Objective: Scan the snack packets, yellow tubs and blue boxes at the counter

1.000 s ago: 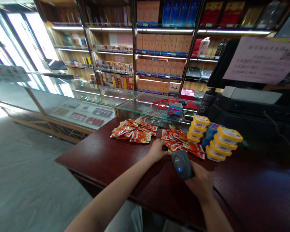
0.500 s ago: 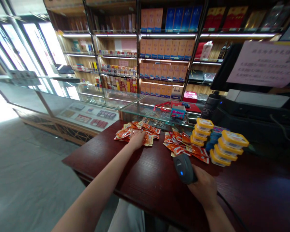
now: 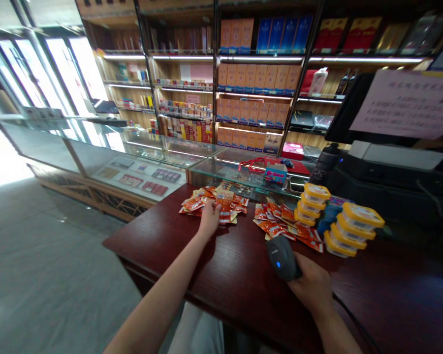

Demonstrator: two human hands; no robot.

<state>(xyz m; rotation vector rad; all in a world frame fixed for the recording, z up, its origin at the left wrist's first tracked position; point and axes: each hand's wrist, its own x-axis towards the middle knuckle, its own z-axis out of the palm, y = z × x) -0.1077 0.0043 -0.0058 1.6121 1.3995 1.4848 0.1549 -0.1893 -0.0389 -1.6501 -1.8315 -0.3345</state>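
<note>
My left hand [image 3: 209, 219] is closed on an orange snack packet [image 3: 224, 200], held up at the front of a loose pile of similar packets [image 3: 192, 201]. A printed label shows near the packet's top. My right hand [image 3: 312, 282] grips a black barcode scanner [image 3: 281, 258], its blue light lit and its cable running down to the right. The scanner's head is just in front of a second pile of orange packets [image 3: 275, 226]. Both piles lie on the dark wooden counter [image 3: 162, 241].
Yellow-lidded plastic tubs stand in a shorter stack [image 3: 310, 205] and a nearer stack [image 3: 350, 231] at right. Behind them are a black bottle [image 3: 323, 164] and a monitor with a pink notice [image 3: 402, 103]. A glass display case [image 3: 203, 162] borders the counter's far edge.
My left hand has gone from lying over the left pile to pinching one packet and lifting it partly upright. My right hand and the scanner stay nearly still; the view has shifted slightly.
</note>
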